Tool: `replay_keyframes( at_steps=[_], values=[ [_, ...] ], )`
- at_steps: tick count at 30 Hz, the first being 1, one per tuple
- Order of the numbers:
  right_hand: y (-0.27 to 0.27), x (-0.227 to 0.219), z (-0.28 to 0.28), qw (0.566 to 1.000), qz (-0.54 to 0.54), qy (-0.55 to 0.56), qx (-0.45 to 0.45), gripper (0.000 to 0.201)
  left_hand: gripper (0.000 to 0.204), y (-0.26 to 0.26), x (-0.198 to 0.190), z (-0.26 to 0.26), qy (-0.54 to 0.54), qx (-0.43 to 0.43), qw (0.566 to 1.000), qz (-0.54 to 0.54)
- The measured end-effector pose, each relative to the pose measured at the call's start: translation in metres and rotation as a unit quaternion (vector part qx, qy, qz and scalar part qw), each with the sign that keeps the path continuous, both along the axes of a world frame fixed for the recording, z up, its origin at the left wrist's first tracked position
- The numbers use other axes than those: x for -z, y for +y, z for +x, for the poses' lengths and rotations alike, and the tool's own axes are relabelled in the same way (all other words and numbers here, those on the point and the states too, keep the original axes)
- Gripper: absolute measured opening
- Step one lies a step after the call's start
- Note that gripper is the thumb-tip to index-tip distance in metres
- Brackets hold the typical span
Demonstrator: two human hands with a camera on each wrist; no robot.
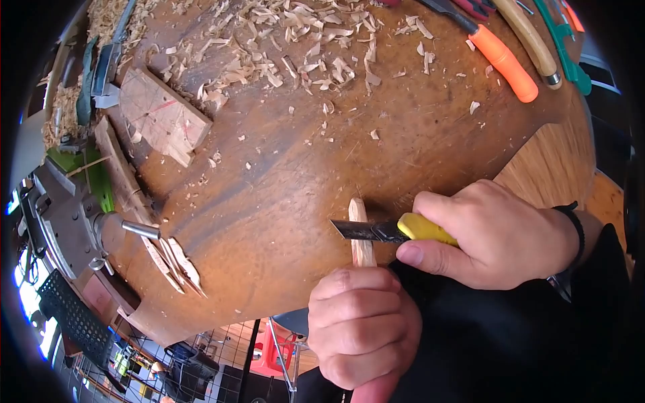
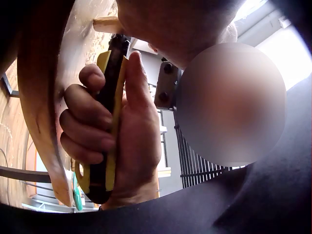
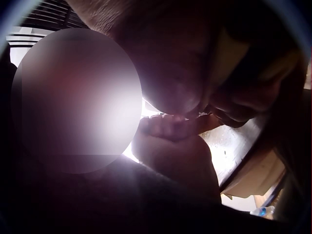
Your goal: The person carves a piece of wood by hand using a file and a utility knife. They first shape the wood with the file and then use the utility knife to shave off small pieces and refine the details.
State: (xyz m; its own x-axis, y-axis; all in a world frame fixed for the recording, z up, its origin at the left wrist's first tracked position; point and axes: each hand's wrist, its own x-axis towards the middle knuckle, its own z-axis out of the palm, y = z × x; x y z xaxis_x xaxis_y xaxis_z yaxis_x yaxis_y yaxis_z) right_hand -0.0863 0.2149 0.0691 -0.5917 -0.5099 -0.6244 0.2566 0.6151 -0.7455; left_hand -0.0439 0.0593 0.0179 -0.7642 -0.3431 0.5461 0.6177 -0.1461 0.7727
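In the head view my left hand [image 1: 363, 326] grips a pale whittled wooden stick [image 1: 363, 248], whose rounded end points away from me above the fist. My right hand [image 1: 487, 238] holds a yellow and black utility knife [image 1: 426, 229]. Its dark blade [image 1: 359, 230] lies crosswise over the stick, tip to the left. The left wrist view shows the right fingers curled round the knife handle [image 2: 105, 126], with the stick's end [image 2: 108, 24] above. The right wrist view is dark; the left hand [image 3: 170, 141] appears there in shadow.
Wood shavings [image 1: 295, 40] cover the far part of the wooden table [image 1: 282, 201]. A cut board [image 1: 164, 114] and thin split slivers [image 1: 176, 265] lie left. An orange-handled tool [image 1: 504, 64] and a wooden handle [image 1: 527, 37] are at the far right, a metal vise [image 1: 67, 201] at the left edge.
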Motion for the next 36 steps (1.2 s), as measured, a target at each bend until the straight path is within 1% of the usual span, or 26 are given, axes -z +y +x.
replay_keyframes(
  at_steps=[3, 5, 6, 8, 9, 11, 12, 14, 16, 18, 20, 21, 23, 25, 27, 28, 30, 33, 34, 35, 36],
  values=[
    [0.000, -0.002, 0.004, 1.000, -0.005, -0.021, 0.021, 0.045, 0.052, 0.004, -0.003, -0.005, -0.024, -0.003, 1.000, 0.018],
    [0.000, -0.007, 0.006, 0.999, 0.034, -0.001, 0.010, 0.043, 0.060, 0.007, 0.002, -0.012, 0.027, 0.012, 0.999, 0.042],
    [0.000, -0.008, 0.007, 0.999, 0.036, -0.006, 0.011, 0.043, 0.060, 0.003, 0.001, -0.011, 0.022, 0.013, 0.999, 0.044],
    [0.000, -0.008, 0.007, 0.998, 0.059, -0.009, 0.012, 0.042, 0.063, -0.008, 0.000, -0.008, -0.011, 0.061, 0.998, 0.030],
    [-0.001, -0.008, 0.005, 0.998, 0.060, -0.013, 0.011, 0.042, 0.063, -0.005, 0.002, -0.009, -0.015, 0.060, 0.998, 0.031],
    [-0.004, -0.007, 0.001, 0.998, 0.066, -0.010, 0.015, 0.042, 0.062, 0.007, 0.008, -0.012, 0.059, 0.021, 0.996, 0.066],
    [-0.005, -0.006, -0.001, 0.998, 0.066, -0.012, 0.013, 0.042, 0.061, 0.006, -0.004, -0.007, -0.015, 0.008, 0.999, 0.030],
    [-0.005, -0.004, -0.003, 1.000, 0.015, -0.020, 0.009, 0.042, 0.061, 0.002, -0.006, -0.009, -0.027, 0.008, 0.999, 0.034],
    [-0.003, -0.008, -0.005, 0.999, 0.017, -0.037, -0.004, 0.042, 0.061, 0.000, -0.006, -0.010, -0.038, 0.009, 0.998, 0.039],
    [-0.003, -0.009, -0.005, 0.998, 0.020, -0.053, -0.016, 0.042, 0.061, -0.001, -0.005, -0.010, -0.030, 0.010, 0.998, 0.053],
    [-0.005, -0.007, -0.001, 1.000, 0.024, -0.009, 0.001, 0.050, 0.061, -0.001, -0.006, -0.009, -0.036, 0.008, 0.998, 0.058],
    [-0.006, -0.009, -0.002, 1.000, 0.027, -0.009, 0.001, 0.050, 0.061, -0.001, -0.006, -0.009, -0.040, 0.008, 0.997, 0.059],
    [-0.010, -0.013, -0.006, 0.999, 0.047, -0.017, -0.016, 0.041, 0.061, 0.000, -0.004, -0.011, -0.026, -0.001, 0.997, 0.077],
    [-0.015, -0.013, -0.005, 0.998, 0.066, -0.002, -0.014, 0.041, 0.061, -0.001, -0.004, -0.011, -0.014, -0.008, 0.996, 0.090],
    [-0.021, -0.012, -0.005, 0.996, 0.084, 0.017, -0.012, 0.042, 0.061, -0.002, -0.005, -0.010, -0.031, 0.019, 0.998, 0.057],
    [-0.023, -0.012, -0.005, 0.995, 0.093, 0.017, -0.006, 0.042, 0.061, -0.003, -0.004, -0.008, -0.029, 0.022, 0.998, 0.056],
    [-0.023, -0.012, -0.004, 0.994, 0.103, 0.021, 0.004, 0.042, 0.060, -0.002, 0.001, -0.005, -0.011, -0.001, 0.998, 0.064],
    [-0.020, -0.013, 0.001, 0.994, 0.109, 0.029, 0.007, 0.040, 0.060, -0.002, 0.005, -0.007, 0.019, 0.021, 0.999, 0.044],
    [-0.018, -0.014, 0.004, 0.994, 0.106, 0.026, 0.023, 0.045, 0.060, -0.002, 0.006, -0.008, 0.022, 0.022, 0.999, 0.044],
    [-0.016, -0.014, 0.006, 0.994, 0.101, 0.023, 0.037, 0.050, 0.060, -0.002, 0.007, -0.008, 0.026, 0.013, 0.997, 0.073],
    [-0.014, -0.014, 0.008, 0.994, 0.100, 0.024, 0.034, 0.050, 0.061, -0.003, 0.008, -0.008, 0.029, 0.003, 0.995, 0.101]
  ],
)
